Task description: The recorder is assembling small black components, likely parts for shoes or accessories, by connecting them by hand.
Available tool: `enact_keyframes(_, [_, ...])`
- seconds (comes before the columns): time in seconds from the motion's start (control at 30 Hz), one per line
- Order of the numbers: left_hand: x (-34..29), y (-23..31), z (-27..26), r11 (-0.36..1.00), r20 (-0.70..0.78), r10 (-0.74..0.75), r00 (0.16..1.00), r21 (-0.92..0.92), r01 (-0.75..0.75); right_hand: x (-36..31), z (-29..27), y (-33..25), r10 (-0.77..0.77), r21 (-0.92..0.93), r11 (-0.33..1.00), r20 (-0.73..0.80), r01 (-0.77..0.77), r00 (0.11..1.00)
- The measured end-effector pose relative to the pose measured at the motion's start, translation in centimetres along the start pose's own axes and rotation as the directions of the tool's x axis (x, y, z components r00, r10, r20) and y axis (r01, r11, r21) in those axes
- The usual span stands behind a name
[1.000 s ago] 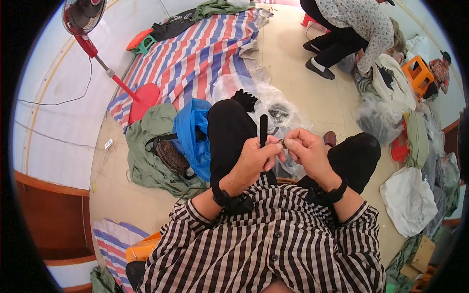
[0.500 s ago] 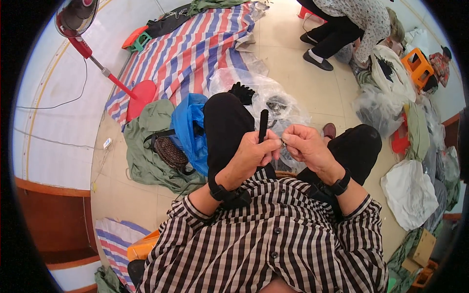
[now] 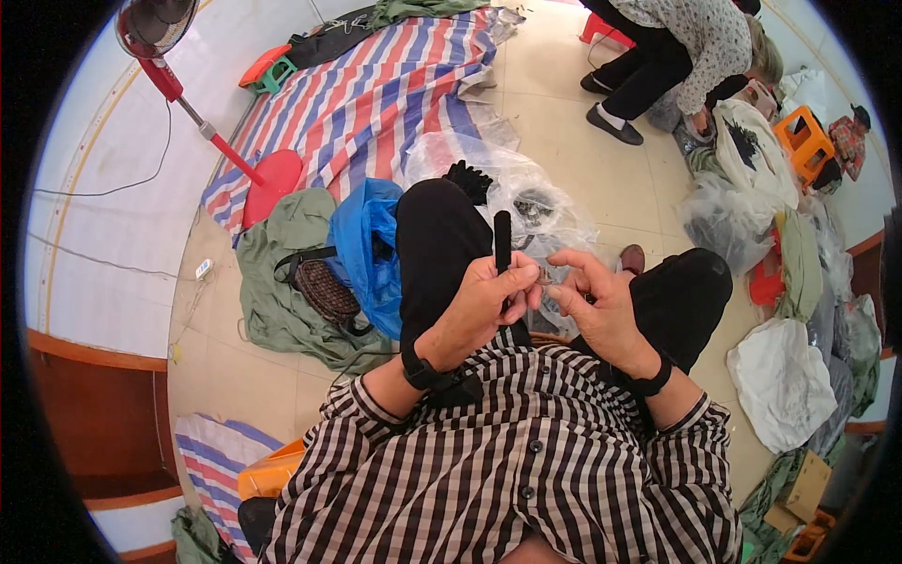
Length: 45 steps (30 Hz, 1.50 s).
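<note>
My left hand [image 3: 489, 296] is closed around a narrow black strip [image 3: 503, 235], whose rounded end stands up above the fingers. A small shiny piece [image 3: 545, 276] shows at the tips of its thumb and forefinger; its kind is too small to tell. Just to the right, my right hand [image 3: 601, 305] has its thumb and forefinger parted beside that piece. Both hands are over my lap, between my black-trousered knees. Beyond them a clear plastic sheet [image 3: 564, 226] lies on the floor, with a bunch of black pieces [image 3: 468, 179] on it by my left knee.
A blue plastic bag [image 3: 362, 221] and a brown checked bag [image 3: 324, 289] lie left of me on green cloth [image 3: 272, 244]. A red fan [image 3: 272, 174] stands on a striped sheet [image 3: 376, 94]. At the far right another person [image 3: 700, 47] bends over sacks beside an orange stool [image 3: 805, 136].
The right thumb and forefinger have come apart and drawn back slightly from the small piece. My left hand keeps its hold on the black strip.
</note>
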<state>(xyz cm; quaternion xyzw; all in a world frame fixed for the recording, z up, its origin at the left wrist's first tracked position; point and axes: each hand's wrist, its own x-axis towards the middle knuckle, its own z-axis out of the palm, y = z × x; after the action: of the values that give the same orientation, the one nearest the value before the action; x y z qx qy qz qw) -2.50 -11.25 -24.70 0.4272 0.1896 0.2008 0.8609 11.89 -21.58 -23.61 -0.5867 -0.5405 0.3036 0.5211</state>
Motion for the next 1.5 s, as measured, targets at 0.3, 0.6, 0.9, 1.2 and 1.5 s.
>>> enact_keyframes(0.3, [-0.5, 0.2, 0.3, 0.996, 0.055, 0.071, 0.996, 0.054, -0.074, -0.2, 0.1, -0.2, -0.219, -0.214, 0.955, -0.038, 0.206, 0.975])
enact_keyframes(0.6, [-0.7, 0.4, 0.5, 0.997, 0.099, 0.053, 0.994, 0.055, -0.058, 0.1, -0.2, 0.0, -0.406, -0.244, 0.888, -0.016, 0.39, 0.914])
enact_keyframes(0.9, [-1.1, 0.8, 1.0, 0.927, 0.059, 0.176, 0.983, 0.326, -0.185, -0.2, -0.5, -0.3, 0.07, 0.24, 0.968, 0.038, -0.078, 0.997])
enact_keyframes(1.2, [-0.9, -0.3, 0.7, 0.458, 0.191, 0.557, 0.808, 0.741, -0.491, 0.1, -1.3, 0.3, 0.358, 0.588, 0.692, 0.226, -0.42, 0.906])
enact_keyframes(1.5, [-1.0, -0.3, -0.1, -0.19, 0.652, 0.545, 0.527, 0.708, -0.68, -0.3, -1.6, 0.2, 0.3, 0.509, 0.723, 0.378, -0.467, 0.876])
